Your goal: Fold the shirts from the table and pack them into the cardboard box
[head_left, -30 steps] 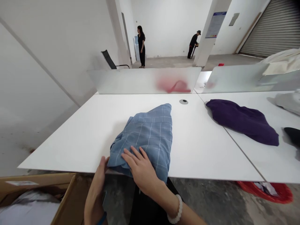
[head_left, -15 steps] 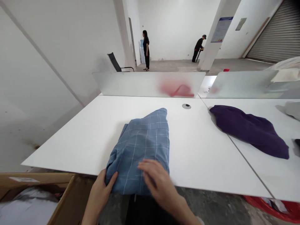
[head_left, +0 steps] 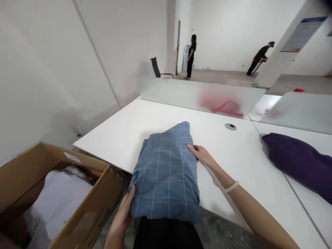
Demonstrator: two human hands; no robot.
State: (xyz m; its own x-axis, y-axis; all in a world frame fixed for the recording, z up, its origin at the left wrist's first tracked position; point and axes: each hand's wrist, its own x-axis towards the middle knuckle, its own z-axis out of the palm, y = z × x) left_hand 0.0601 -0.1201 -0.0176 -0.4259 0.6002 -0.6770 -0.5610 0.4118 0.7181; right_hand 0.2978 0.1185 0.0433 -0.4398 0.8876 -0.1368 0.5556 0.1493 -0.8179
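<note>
A blue checked shirt [head_left: 166,173], folded into a rough rectangle with a narrower top end, lies on the white table [head_left: 220,162] and hangs slightly past its front edge. My left hand [head_left: 123,211] grips the shirt's lower left corner, thumb on top and fingers hidden beneath. On the upper right side, my right hand [head_left: 201,154] pinches the shirt's edge between thumb and fingers. A pale bead bracelet [head_left: 231,186] circles my right wrist.
An open cardboard box [head_left: 85,207] with white cloth [head_left: 62,197] inside stands at the left. A purple garment [head_left: 298,159] lies on the right of the table. Frosted dividers [head_left: 176,91] line the back. Two people [head_left: 191,57] are in the room beyond.
My right hand has moved from the shirt's lower middle up to its right edge and taken hold there. My left hand stays at the lower left corner. The view has turned left.
</note>
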